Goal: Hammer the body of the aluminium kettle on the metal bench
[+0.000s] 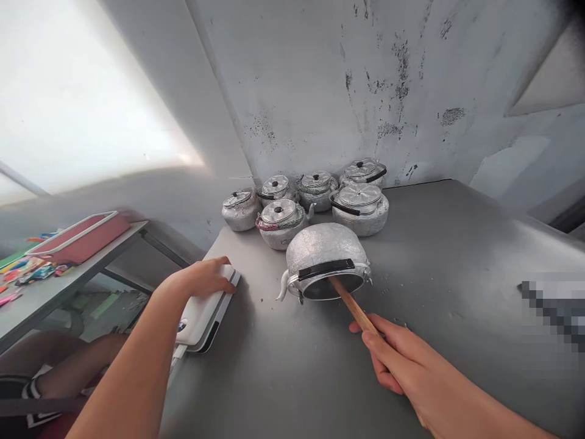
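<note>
An aluminium kettle (325, 251) lies on its side on the grey metal table (448, 244), its open mouth facing me, lid off, black handle across the rim. My right hand (388, 356) grips a wooden stick (353, 305) whose far end reaches into the kettle's mouth. My left hand (205, 278) rests palm down on a white flat device (203, 314) at the table's left edge.
Several lidded aluminium kettles (361, 207) stand in a cluster against the stained wall behind the tipped one. To the left a lower shelf holds a red tray (82, 238) and colourful items. A person's leg (73, 372) shows at lower left. A blurred patch sits at right.
</note>
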Demonstrator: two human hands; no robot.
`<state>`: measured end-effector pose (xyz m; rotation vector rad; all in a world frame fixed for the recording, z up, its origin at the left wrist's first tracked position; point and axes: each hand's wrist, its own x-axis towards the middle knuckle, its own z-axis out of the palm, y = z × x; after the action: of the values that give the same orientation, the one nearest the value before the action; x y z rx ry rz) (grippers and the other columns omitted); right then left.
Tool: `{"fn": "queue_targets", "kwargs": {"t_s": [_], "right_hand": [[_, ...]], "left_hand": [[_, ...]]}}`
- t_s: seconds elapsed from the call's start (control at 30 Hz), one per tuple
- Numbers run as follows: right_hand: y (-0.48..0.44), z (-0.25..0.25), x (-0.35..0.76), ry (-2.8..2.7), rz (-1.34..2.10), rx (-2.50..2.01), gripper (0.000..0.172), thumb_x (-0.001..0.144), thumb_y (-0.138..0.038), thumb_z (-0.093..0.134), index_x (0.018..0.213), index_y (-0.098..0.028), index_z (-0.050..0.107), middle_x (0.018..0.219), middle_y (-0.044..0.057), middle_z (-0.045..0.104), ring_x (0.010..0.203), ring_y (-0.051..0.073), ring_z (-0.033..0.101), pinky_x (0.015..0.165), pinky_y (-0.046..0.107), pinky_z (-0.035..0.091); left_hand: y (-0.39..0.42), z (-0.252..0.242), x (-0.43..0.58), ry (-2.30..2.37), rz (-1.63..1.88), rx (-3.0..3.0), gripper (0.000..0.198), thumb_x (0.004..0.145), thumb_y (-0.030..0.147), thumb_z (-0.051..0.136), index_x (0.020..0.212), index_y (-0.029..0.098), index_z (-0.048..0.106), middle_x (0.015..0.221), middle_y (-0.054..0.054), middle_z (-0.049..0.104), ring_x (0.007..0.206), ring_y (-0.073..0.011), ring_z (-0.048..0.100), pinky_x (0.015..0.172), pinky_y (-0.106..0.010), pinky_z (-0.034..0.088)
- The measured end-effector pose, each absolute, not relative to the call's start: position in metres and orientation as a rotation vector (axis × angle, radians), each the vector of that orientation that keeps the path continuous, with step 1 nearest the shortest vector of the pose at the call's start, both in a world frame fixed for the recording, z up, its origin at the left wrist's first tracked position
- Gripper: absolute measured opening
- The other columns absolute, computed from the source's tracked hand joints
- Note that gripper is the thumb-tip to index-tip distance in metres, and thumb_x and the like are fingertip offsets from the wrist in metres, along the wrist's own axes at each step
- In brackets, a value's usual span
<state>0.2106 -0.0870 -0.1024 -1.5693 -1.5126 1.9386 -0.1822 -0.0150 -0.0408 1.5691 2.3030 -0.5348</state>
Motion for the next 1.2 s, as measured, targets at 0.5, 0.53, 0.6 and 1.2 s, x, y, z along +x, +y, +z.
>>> {"fn": "queue_targets", "kwargs": {"t_s": [0.5, 0.53, 0.6, 1.2], "right_hand": [[-0.086, -0.098, 0.208, -1.482, 1.914, -1.502, 0.037, 0.105, -0.055, 0.037, 0.102, -0.026, 0.059, 0.075, -0.004, 0.041, 0.071, 0.018, 0.042, 0.056, 0.025, 0.034], [-0.085, -0.097, 0.208, -1.483, 1.916, -1.473, 0.036, 0.106, -0.053, 0.037, 0.102, -0.025, 0.059, 0.074, -0.005, 0.041, 0.069, 0.017, 0.041, 0.057, 0.025, 0.034], [-0.085, -0.095, 0.207, -1.490, 1.922, -1.426, 0.033, 0.107, -0.046, 0.036, 0.104, -0.024, 0.060, 0.072, -0.006, 0.039, 0.066, 0.016, 0.037, 0.059, 0.024, 0.036], [-0.083, -0.084, 0.207, -1.494, 1.760, -1.533, 0.038, 0.095, -0.053, 0.054, 0.109, -0.022, 0.073, 0.063, -0.003, 0.051, 0.058, 0.019, 0.047, 0.063, 0.032, 0.048]], "left_hand": [[-0.024, 0.034, -0.061, 2.129, 0.008, 2.115, 0.083, 0.089, 0.089, 0.030, 0.157, 0.043, 0.041, 0.164, 0.004, 0.044, 0.145, -0.0408, 0.043, 0.111, -0.050, 0.039], [-0.022, 0.037, -0.044, 2.056, -0.044, 2.144, 0.090, 0.085, 0.092, 0.035, 0.160, 0.043, 0.037, 0.166, 0.004, 0.040, 0.148, -0.0429, 0.040, 0.113, -0.052, 0.037], [-0.016, 0.037, -0.013, 1.991, -0.118, 2.156, 0.107, 0.076, 0.098, 0.042, 0.164, 0.036, 0.033, 0.166, -0.003, 0.040, 0.149, -0.0477, 0.035, 0.113, -0.056, 0.036], [0.008, -0.005, 0.038, 1.801, 0.327, 2.227, 0.066, 0.091, 0.079, 0.042, 0.126, 0.024, 0.052, 0.122, -0.013, 0.068, 0.117, -0.0398, 0.062, 0.088, -0.045, 0.048]]}}
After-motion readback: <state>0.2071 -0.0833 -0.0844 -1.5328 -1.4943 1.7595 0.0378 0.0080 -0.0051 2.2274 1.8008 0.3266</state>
